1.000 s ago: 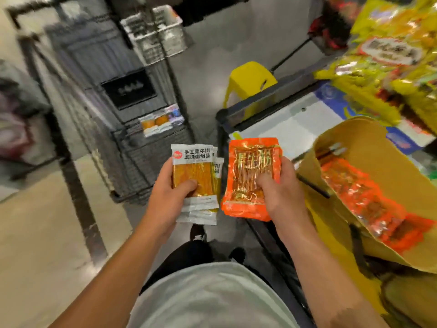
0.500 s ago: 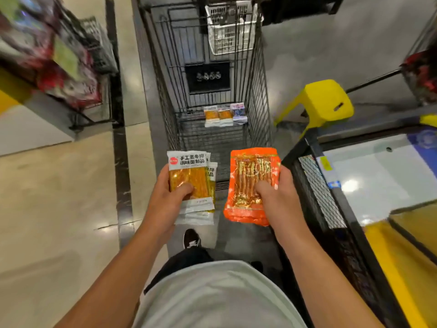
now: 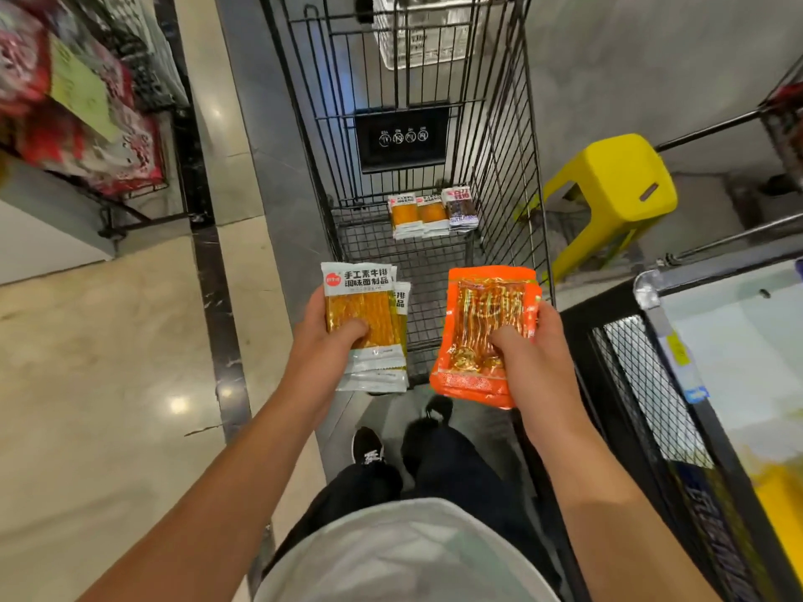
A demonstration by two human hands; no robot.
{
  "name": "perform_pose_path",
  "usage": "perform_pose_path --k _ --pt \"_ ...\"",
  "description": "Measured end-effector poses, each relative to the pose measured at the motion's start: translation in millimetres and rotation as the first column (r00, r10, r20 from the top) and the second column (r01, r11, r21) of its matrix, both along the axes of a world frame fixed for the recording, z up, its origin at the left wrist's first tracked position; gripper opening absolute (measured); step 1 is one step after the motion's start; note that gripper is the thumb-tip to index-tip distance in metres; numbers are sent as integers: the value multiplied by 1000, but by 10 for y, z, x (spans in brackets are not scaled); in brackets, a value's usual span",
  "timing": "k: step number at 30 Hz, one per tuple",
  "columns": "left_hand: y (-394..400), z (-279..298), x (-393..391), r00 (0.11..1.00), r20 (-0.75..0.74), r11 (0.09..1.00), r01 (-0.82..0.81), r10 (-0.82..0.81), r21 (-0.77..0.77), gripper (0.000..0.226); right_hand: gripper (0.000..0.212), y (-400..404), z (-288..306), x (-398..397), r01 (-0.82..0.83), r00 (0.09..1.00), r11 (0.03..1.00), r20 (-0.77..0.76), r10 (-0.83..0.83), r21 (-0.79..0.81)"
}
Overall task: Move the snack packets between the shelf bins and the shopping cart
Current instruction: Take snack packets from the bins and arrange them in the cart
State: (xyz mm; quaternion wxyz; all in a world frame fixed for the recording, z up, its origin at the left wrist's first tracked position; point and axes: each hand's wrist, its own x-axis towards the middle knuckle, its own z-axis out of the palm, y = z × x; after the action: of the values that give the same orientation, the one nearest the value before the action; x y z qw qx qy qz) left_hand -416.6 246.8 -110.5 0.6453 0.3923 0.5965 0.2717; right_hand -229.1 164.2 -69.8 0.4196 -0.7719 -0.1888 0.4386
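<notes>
- Nearest to the camera are the person's grey shirt and dark trousers, with black shoes (image 3: 368, 445) on the floor just behind the near end of the cart.
- The left hand (image 3: 323, 341) grips a small stack of white-and-yellow packets (image 3: 360, 323); the thumb presses on the front and the fingers are curled behind, so the packets stay fanned but together.
- The right hand (image 3: 532, 362) holds the orange packets (image 3: 482, 328) in the same way, thumb on top and fingers around the right edge. I judge that both stacks are held flat and facing up so they can be dropped straight down into the basket.
- Both stacks hang over the near edge of the shopping cart (image 3: 499, 176), not yet released.
- Farther inside, three small packets (image 3: 430, 210) already lie side by side on the wire floor of the cart, two yellow and one dark.
- To the right is a black shelf bin (image 3: 652, 341), and farther right a yellow stool (image 3: 612, 184).
- Compared with half a second before, the hands are raised a little and moved forward over the cart, and the two stacks are farther apart; the grips are unchanged.
</notes>
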Motion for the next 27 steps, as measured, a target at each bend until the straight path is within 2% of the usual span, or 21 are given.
perform_pose_path --k 13,21,27 --pt "1465 -681 1023 993 -116 999 -13 8 -44 49 28 1453 -700 918 -20 997 996 -80 14 -85" --pt "2337 -1600 1585 978 -209 996 -12 -7 -87 51 34 2150 -1463 1396 -51 993 985 -115 32 -162" --pt "2863 -2426 1985 974 -224 996 -5 -14 -85 49 37 2511 -2167 1569 -59 997 964 -70 42 -258"
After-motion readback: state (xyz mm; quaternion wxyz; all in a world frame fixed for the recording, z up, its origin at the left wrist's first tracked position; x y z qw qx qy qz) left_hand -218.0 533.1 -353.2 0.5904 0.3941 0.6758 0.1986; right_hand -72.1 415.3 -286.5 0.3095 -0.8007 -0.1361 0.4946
